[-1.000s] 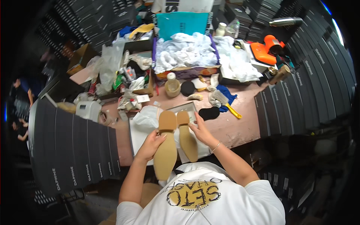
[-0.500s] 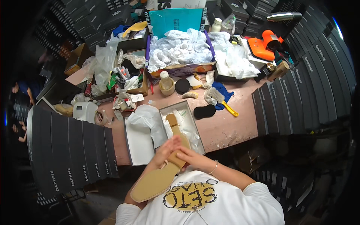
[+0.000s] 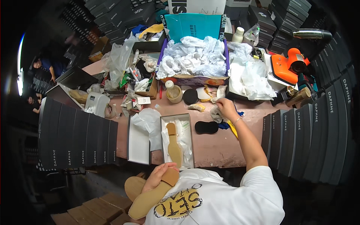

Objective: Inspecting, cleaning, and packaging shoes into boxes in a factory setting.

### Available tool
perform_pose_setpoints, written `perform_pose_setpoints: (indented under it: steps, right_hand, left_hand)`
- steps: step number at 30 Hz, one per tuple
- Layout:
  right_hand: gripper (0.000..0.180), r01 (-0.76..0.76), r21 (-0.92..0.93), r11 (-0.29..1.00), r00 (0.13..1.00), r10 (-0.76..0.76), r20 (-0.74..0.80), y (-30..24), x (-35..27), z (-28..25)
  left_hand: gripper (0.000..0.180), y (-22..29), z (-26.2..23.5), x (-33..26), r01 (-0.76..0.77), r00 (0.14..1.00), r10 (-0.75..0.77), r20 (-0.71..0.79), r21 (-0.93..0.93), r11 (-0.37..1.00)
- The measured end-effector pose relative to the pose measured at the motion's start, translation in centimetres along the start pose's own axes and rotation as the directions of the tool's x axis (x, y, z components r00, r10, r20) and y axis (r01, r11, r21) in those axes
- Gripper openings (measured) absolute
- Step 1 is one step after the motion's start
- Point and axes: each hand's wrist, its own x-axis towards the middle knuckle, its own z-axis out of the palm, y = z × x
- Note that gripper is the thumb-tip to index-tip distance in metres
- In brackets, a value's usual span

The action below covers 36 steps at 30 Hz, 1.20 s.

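A tan flat shoe is resting sole-up near the person's chest, the left hand curling round its heel. Its mate is lying in the open box. The right hand is pinching a pale cloth on the table.

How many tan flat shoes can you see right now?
2: one tan flat shoe lies in the open white box on the table; the other shoe is in the left hand below the table edge. More may be hidden.
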Motion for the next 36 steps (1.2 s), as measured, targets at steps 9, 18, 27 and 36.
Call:
perform_pose_setpoints:
  steps: [9, 18, 27, 36]
  right_hand:
    - [0.013, 0.422, -0.582, 0.695, 0.859, -0.101, 0.501, 2.7, -2.7, 5.3]
    - [0.019, 0.052, 0.293, 0.955, 0.998, -0.042, -0.04, -0.5, -0.1, 0.5]
    - [0.032, -0.179, 0.768, 0.615, 0.928, -0.154, 0.34, -19.5, -4.6, -6.2]
    - [0.039, 0.416, 0.487, 0.768, 0.756, -0.59, 0.284, -26.0, -13.4, 0.1]
  left_hand:
    - [0.066, 0.5, 1.9, 2.4, -0.194, 0.971, 0.155, -0.18, -0.224, 0.955]
    - [0.074, -0.3, 2.6, 1.5, -0.274, 0.96, 0.281, -0.013, -0.265, 0.925]
    - [0.071, -0.7, 1.9, 2.5, -0.202, 0.969, 0.242, 0.047, -0.415, 0.887]
    - [0.062, 0.0, 2.9, 1.4, -0.156, 0.986, 0.155, -0.052, -0.595, 0.788]
